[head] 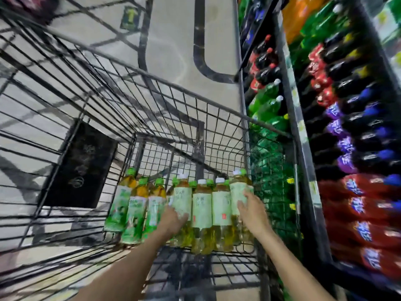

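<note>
Several tea bottles lie side by side on the floor of a wire shopping cart. The green-capped ones are at the left, the white-capped ones with pale labels at the right. My left hand grips the leftmost white-capped bottle at its label. My right hand holds the rightmost white-capped bottle, fingers curled on its label. Both forearms reach in from the bottom edge.
A black panel leans against the cart's left wall. A shelf of soda bottles in red, green, orange and dark colours runs along the right, close to the cart. Grey floor with dark lines lies beyond the cart.
</note>
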A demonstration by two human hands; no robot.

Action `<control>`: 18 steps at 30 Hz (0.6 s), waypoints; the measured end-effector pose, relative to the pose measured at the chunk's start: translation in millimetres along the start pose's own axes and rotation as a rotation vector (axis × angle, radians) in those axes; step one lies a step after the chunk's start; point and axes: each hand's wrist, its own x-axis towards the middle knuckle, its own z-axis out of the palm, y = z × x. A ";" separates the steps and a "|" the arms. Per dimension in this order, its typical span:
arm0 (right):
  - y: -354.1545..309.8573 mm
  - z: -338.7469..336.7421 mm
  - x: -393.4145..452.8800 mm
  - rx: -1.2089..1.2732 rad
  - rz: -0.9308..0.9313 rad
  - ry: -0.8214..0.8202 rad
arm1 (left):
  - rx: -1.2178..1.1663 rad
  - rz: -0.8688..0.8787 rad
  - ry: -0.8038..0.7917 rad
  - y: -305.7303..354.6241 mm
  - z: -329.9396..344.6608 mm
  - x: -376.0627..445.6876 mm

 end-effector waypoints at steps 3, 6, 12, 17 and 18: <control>0.6 0.9 7.9 0.031 0.043 0.055 | -0.127 -0.036 -0.007 -2.5 10.1 8.5; 5.1 1.9 14.0 0.047 0.063 0.079 | -0.216 -0.087 0.003 -29.3 28.5 46.7; 20.8 1.5 16.1 0.092 0.111 0.096 | -0.392 -0.191 0.024 -6.8 18.4 28.3; 34.2 4.7 17.6 0.142 0.166 0.049 | -0.528 -0.214 -0.045 -0.9 13.9 26.8; 37.9 7.5 19.8 0.161 0.177 0.048 | -0.563 -0.209 -0.072 0.3 11.9 26.2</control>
